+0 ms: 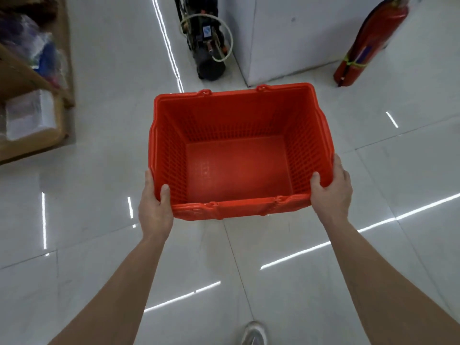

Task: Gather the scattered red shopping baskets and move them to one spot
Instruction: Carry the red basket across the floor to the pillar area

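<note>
One empty red shopping basket (pixel 239 168) hangs in the air over the white tiled floor, seen from above. My left hand (pixel 155 205) grips its near left corner, thumb hooked over the rim inside. My right hand (pixel 332 190) grips the near right corner the same way, thumb inside the rim and fingers under the outer wall. The basket's handles lie folded down along the long rims. No other basket is in view.
A wooden shelf unit (pixel 32 100) with packaged goods stands at the left. Ahead are a black machine with a hose (pixel 206 38), a white cabinet (pixel 293 38) and a red fire extinguisher (pixel 368 43). My shoe (pixel 254 333) shows at the bottom.
</note>
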### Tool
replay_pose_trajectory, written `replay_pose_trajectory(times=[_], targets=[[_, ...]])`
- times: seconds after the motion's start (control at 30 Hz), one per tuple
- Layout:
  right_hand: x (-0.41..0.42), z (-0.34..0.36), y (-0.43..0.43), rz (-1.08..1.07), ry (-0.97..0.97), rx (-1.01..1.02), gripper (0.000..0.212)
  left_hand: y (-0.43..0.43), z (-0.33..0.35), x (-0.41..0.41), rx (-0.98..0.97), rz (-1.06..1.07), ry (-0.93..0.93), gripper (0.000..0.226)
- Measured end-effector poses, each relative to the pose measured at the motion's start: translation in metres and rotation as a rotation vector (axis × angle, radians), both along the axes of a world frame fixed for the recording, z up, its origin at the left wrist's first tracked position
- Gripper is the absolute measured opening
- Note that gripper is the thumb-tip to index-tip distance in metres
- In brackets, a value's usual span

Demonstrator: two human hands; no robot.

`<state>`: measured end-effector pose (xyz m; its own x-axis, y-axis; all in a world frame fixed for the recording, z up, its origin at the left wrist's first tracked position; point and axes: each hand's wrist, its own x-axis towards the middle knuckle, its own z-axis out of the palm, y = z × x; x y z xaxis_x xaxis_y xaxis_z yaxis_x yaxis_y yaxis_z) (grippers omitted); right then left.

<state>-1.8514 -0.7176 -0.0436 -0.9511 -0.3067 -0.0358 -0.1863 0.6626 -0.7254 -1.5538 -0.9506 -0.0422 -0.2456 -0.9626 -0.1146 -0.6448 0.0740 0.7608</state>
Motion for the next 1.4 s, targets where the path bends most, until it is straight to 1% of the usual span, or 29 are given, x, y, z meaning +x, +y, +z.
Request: replay_pose_trajectory(times=[0.13, 0.33, 0.5, 0.73, 0.87, 1.03, 1.27, 1.4], targets=[[-0.051, -0.003, -0.017, -0.013, 0.017, -0.022, 0.065, -0.029, 0.004, -0.059, -0.013, -0.029, -0.013, 0.056], [-0.126, -0.001, -0.043, -0.029, -0.012, -0.008, 0.064, -0.053, 0.005, -0.137, -0.038, -0.028, -0.029, 0.054], [-0.194, 0.001, -0.066, -0.035, 0.001, 0.012, 0.065, -0.073, 0.004, -0.204, -0.039, -0.042, -0.006, 0.054], [-0.289, 0.007, -0.101, -0.041, -0.009, 0.039, 0.065, -0.113, 0.017, -0.301, 0.023, -0.061, -0.006, 0.055], [-0.344, 0.010, -0.105, -0.018, -0.032, 0.053, 0.065, -0.115, 0.015, -0.357, 0.033, -0.056, 0.007, 0.056], [-0.425, 0.016, -0.121, 0.039, -0.001, 0.034, 0.067, -0.114, 0.014, -0.420, 0.016, 0.024, -0.013, 0.053], [-0.546, 0.011, -0.124, 0.200, 0.001, 0.099, 0.068, -0.080, 0.008, -0.518, -0.012, 0.094, 0.029, 0.054], [-0.597, 0.009, -0.139, 0.219, 0.007, 0.061, 0.064, -0.093, 0.005, -0.567, -0.020, 0.105, 0.028, 0.053]])
